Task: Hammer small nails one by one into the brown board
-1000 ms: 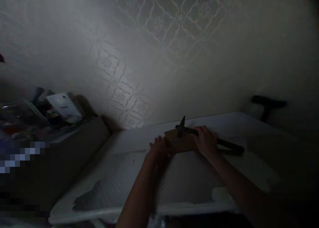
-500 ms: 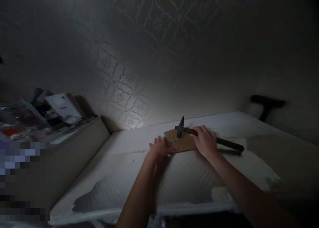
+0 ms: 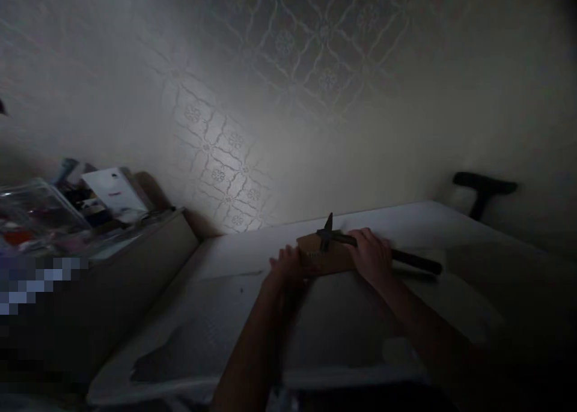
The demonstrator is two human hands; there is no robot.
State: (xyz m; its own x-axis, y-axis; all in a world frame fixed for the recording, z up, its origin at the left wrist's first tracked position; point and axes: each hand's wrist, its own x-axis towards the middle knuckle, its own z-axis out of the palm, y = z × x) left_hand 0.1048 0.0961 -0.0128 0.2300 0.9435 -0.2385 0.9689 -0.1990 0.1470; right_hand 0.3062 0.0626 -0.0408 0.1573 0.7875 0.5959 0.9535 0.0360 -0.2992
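Observation:
My right hand (image 3: 372,254) is closed round the handle of a hammer (image 3: 325,236). The handle's dark end sticks out to the right beyond my fingers. The hammer's head, pointed at its upper end, is over a flat brown board (image 3: 336,262); whether it touches is too dark to tell. A short row of small pale marks or nails shows on the board, just below the head. At the board's left edge, my left hand (image 3: 286,268) grips it, fingers to the left and thumb along the near edge.
Board and hands are over a white table (image 3: 216,259) with a worn grey patch (image 3: 180,352). A patterned wall (image 3: 234,142) rises behind. On the left, a cluttered ledge (image 3: 148,226) holds a clear plastic box (image 3: 40,205) and a white box (image 3: 115,190). A black T-shaped object (image 3: 484,190) stands at right.
The wall looks brighter, while the table and my arms look darker. The hammer's head has shifted very slightly; both hands stay in place.

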